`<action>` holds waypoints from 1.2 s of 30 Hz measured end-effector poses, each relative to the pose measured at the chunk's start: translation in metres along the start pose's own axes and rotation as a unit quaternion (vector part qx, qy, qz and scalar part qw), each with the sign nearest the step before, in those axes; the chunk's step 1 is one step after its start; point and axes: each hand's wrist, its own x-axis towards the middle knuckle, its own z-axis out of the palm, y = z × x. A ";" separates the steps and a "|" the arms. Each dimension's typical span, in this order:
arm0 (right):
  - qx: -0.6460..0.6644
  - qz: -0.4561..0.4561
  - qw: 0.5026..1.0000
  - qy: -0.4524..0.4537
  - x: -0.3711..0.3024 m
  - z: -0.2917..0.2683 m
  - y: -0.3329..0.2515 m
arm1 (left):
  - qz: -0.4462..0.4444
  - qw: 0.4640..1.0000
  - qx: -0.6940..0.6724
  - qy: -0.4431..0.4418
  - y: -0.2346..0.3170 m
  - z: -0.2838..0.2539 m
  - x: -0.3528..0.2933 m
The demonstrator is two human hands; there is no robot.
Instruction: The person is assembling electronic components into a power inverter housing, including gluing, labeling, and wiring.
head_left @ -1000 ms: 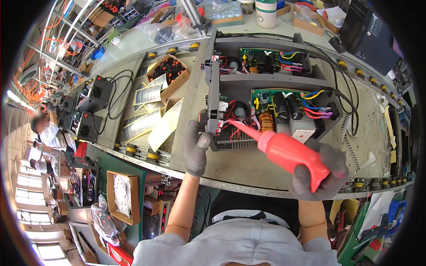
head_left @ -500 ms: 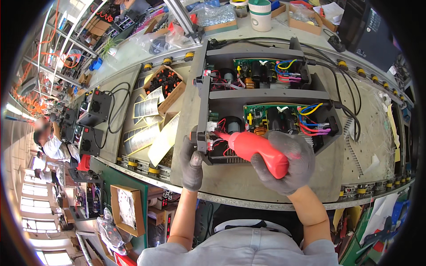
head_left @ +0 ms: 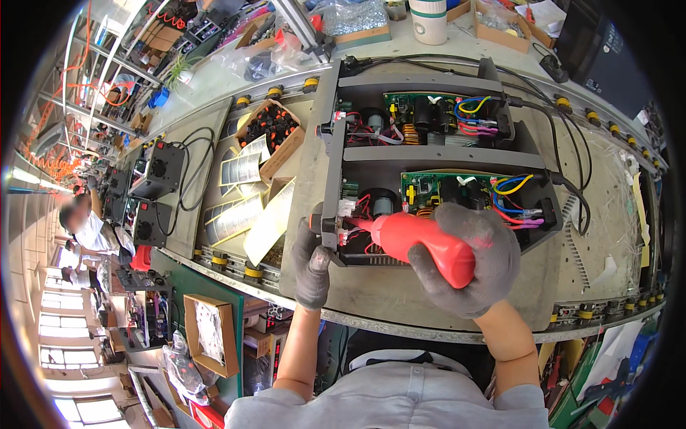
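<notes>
A grey desk [head_left: 386, 297] spread across the middle of the frame. At its centre lay a lower open metal chassis [head_left: 443, 157], with a matching upper chassis [head_left: 400, 85] just beside it toward the top. A carton [head_left: 288, 154] of black and orange parts sat left of and above centre. The right hand [head_left: 482, 261], right of and below centre, was clamped around the base end of a red squeeze bottle [head_left: 411, 239]. That bottle hung over the lower chassis's near edge, its long axis slanting from base at lower right to tip at upper left. The left hand [head_left: 311, 272] rested against the chassis's front panel [head_left: 331, 179], left of centre; I could not tell whether its fingers were closed on it. The bottle's narrow nozzle [head_left: 361, 224] pointed left toward white connectors [head_left: 347, 206] just inside that panel, its tip nearer the left hand; contact could not be made out.
</notes>
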 end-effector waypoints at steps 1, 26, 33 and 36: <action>-0.003 0.025 1.000 -0.014 0.002 -0.002 0.000 | 0.000 1.000 0.001 0.000 0.003 0.003 0.000; -0.046 0.080 0.991 -0.099 -0.017 -0.021 -0.029 | 0.025 0.991 0.062 -0.118 -0.063 -0.051 0.009; -0.012 0.031 0.997 -0.066 -0.016 -0.017 -0.033 | 0.025 0.993 -0.003 -0.119 -0.055 -0.044 0.010; -0.011 0.024 0.999 -0.018 -0.018 -0.008 -0.032 | 0.028 0.992 0.005 -0.123 -0.057 -0.047 0.011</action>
